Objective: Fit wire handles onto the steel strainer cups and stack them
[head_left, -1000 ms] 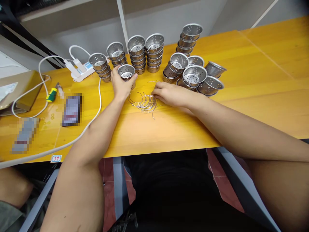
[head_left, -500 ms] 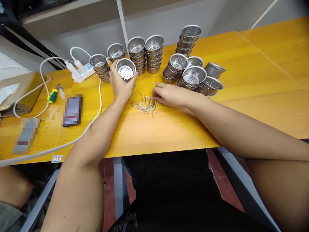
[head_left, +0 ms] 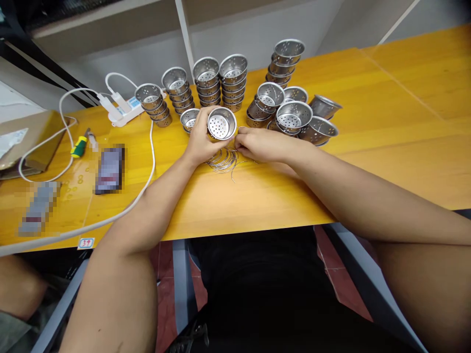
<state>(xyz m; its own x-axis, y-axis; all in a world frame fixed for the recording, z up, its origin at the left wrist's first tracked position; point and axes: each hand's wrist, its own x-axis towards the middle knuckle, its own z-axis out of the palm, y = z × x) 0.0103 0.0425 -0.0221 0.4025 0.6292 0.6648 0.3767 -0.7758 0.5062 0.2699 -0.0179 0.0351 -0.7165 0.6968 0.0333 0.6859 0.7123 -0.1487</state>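
Left hand (head_left: 201,142) gripped cup (head_left: 221,124) just left of right hand (head_left: 258,142), which bunched beside wires (head_left: 225,163), its hold unclear.

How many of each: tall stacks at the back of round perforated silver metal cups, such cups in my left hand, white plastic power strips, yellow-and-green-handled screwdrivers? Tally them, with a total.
Cup stacks: 5
Cup in your left hand: 1
Power strip: 1
Screwdriver: 1
Total: 8

Holding perforated metal cup (head_left: 222,123) in left hand (head_left: 202,139), above table's (head_left: 228,206) front half; right hand (head_left: 253,143) beside curved wires (head_left: 225,161).
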